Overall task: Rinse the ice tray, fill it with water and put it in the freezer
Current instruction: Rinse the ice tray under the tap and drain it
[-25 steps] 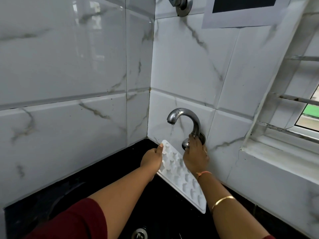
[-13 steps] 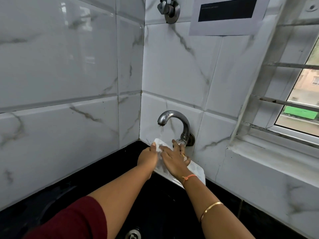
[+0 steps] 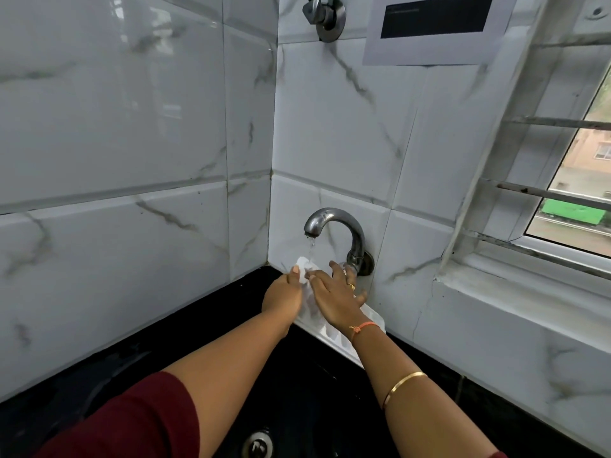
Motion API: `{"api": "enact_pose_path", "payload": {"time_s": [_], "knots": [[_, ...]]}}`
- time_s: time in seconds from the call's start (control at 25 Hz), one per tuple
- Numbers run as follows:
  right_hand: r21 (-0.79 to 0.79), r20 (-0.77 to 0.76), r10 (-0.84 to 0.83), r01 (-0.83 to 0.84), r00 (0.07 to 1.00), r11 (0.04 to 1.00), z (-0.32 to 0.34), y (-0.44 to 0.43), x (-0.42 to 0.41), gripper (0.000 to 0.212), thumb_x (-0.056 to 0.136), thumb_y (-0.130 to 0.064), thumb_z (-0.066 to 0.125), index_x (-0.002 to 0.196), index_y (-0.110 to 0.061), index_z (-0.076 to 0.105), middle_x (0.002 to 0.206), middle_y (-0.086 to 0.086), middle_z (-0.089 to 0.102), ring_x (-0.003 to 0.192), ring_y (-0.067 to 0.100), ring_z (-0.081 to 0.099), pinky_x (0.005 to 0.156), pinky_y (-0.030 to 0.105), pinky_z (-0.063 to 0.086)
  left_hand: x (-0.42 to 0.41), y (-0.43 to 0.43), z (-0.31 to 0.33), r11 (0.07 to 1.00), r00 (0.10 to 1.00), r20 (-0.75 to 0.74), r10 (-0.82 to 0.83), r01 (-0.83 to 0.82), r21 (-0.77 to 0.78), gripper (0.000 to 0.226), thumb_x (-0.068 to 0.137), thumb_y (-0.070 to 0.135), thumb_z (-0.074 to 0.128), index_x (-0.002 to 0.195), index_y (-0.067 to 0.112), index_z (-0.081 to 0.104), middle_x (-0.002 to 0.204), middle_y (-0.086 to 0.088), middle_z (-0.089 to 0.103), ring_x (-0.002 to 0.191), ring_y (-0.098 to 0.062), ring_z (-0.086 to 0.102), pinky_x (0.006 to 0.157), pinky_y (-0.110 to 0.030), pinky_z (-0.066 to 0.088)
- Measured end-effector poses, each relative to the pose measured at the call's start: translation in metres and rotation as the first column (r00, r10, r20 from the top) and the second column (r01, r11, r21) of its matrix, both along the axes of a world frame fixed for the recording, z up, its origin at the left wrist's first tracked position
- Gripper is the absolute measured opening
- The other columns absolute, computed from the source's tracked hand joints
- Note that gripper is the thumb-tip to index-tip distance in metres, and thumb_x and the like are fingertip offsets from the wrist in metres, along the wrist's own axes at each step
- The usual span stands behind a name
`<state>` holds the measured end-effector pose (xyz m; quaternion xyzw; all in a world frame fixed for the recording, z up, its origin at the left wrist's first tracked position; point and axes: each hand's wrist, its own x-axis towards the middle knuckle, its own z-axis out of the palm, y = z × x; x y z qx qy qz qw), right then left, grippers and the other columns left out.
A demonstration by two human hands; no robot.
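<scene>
left hand (image 3: 282, 295) grips ice tray (image 3: 372, 322) | tap water (image 3: 310, 247) falls onto it

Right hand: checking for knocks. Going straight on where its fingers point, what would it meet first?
Likely the tap base at the wall; the right hand lies open on the ice tray, fingertips close to it, though depth is unclear.

You've got one ice tray (image 3: 337, 338), one running tap (image 3: 334, 219) and two hands: your left hand (image 3: 282, 295) and right hand (image 3: 334, 299). At twelve o'clock, one wall valve (image 3: 325, 13) and one paper sheet (image 3: 429, 31); at six, one drain (image 3: 258, 444).
</scene>
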<state>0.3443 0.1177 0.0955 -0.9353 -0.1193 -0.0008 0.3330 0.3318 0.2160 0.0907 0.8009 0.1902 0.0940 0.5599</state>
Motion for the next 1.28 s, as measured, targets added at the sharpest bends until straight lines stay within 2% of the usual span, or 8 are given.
{"api": "enact_pose_path", "payload": {"time_s": [0.28, 0.48, 0.76, 0.84, 0.96, 1.04, 1.16, 1.28], "knots": [[0.054, -0.093, 0.025, -0.020, 0.995, 0.998, 0.005, -0.002, -0.003, 0.039, 0.097, -0.046, 0.027, 0.132, -0.047, 0.044, 0.160, -0.004, 0.004, 0.146, 0.020, -0.013, 0.111, 0.057, -0.009, -0.003, 0.005, 0.002, 1.000, 1.000, 0.018, -0.006, 0.006, 0.020, 0.051, 0.100, 0.039, 0.024, 0.126, 0.006, 0.053, 0.130, -0.016, 0.056, 0.119, -0.031, 0.052, 0.089, -0.030, 0.037], [0.003, -0.105, 0.050, -0.050, 0.993, 0.999, 0.006, 0.003, -0.006, 0.041, 0.097, -0.048, 0.025, 0.136, -0.047, 0.039, 0.160, -0.004, 0.000, 0.146, 0.021, -0.015, 0.112, 0.057, -0.009, -0.003, 0.012, 0.003, 1.000, 1.000, -0.001, 0.005, -0.005, 0.025, 0.052, 0.100, 0.041, 0.023, 0.126, 0.008, 0.053, 0.129, -0.015, 0.057, 0.118, -0.032, 0.053, 0.093, -0.032, 0.039], [0.004, -0.096, 0.011, -0.011, 0.995, 1.000, 0.000, 0.006, -0.002, 0.039, 0.096, -0.050, 0.026, 0.132, -0.050, 0.040, 0.160, -0.001, 0.003, 0.146, 0.022, -0.013, 0.113, 0.059, -0.006, -0.004, 0.012, 0.005, 1.000, 1.000, 0.018, -0.003, 0.003, 0.007, 0.050, 0.100, 0.040, 0.024, 0.126, 0.009, 0.053, 0.128, -0.014, 0.057, 0.116, -0.030, 0.053, 0.084, -0.027, 0.035], [0.172, -0.110, 0.035, -0.016, 0.993, 0.985, -0.002, 0.004, 0.003, 0.037, 0.091, -0.053, 0.032, 0.122, -0.049, 0.053, 0.157, 0.000, 0.019, 0.146, 0.021, 0.002, 0.116, 0.055, 0.000, -0.004, 0.014, 0.004, 1.000, 1.000, 0.025, 0.002, -0.002, 0.013, 0.050, 0.100, 0.040, 0.024, 0.126, 0.009, 0.053, 0.129, -0.013, 0.057, 0.117, -0.030, 0.053, 0.085, -0.027, 0.035], [0.478, -0.029, -0.029, 0.039, 0.999, 0.877, -0.003, 0.004, 0.008, 0.034, 0.073, -0.050, 0.038, 0.081, -0.045, 0.070, 0.124, -0.001, 0.060, 0.126, 0.018, 0.043, 0.112, 0.050, 0.023, -0.007, 0.017, 0.003, 0.998, 0.997, 0.051, 0.061, -0.061, -0.001, 0.051, 0.100, 0.040, 0.024, 0.125, 0.008, 0.054, 0.129, -0.013, 0.056, 0.118, -0.031, 0.052, 0.087, -0.028, 0.036], [0.446, -0.068, -0.076, 0.098, 0.995, 0.890, -0.001, 0.006, 0.002, 0.035, 0.070, -0.051, 0.035, 0.079, -0.046, 0.069, 0.130, 0.000, 0.054, 0.133, 0.020, 0.034, 0.113, 0.055, 0.015, -0.007, 0.020, 0.005, 0.996, 0.994, 0.057, 0.092, -0.091, -0.006, 0.052, 0.099, 0.042, 0.023, 0.123, 0.009, 0.055, 0.127, -0.013, 0.058, 0.116, -0.032, 0.053, 0.086, -0.030, 0.038], [0.205, -0.140, -0.068, 0.096, 0.988, 0.974, -0.004, 0.008, -0.007, 0.036, 0.094, -0.042, 0.031, 0.120, -0.041, 0.056, 0.156, -0.002, 0.018, 0.146, 0.018, -0.002, 0.113, 0.056, -0.007, -0.008, 0.021, 0.008, 0.995, 0.994, 0.046, 0.100, -0.100, -0.001, 0.053, 0.099, 0.042, 0.022, 0.122, 0.008, 0.055, 0.125, -0.014, 0.059, 0.114, -0.032, 0.054, 0.087, -0.032, 0.039], [0.202, -0.137, -0.042, 0.069, 0.990, 0.977, 0.000, 0.011, -0.010, 0.039, 0.098, -0.041, 0.029, 0.132, -0.036, 0.047, 0.159, -0.003, 0.008, 0.146, 0.016, -0.011, 0.113, 0.056, -0.010, -0.010, 0.025, 0.008, 0.993, 0.992, 0.056, 0.115, -0.115, 0.004, 0.053, 0.099, 0.042, 0.022, 0.123, 0.008, 0.055, 0.124, -0.015, 0.059, 0.113, -0.032, 0.054, 0.088, -0.032, 0.039]]}}
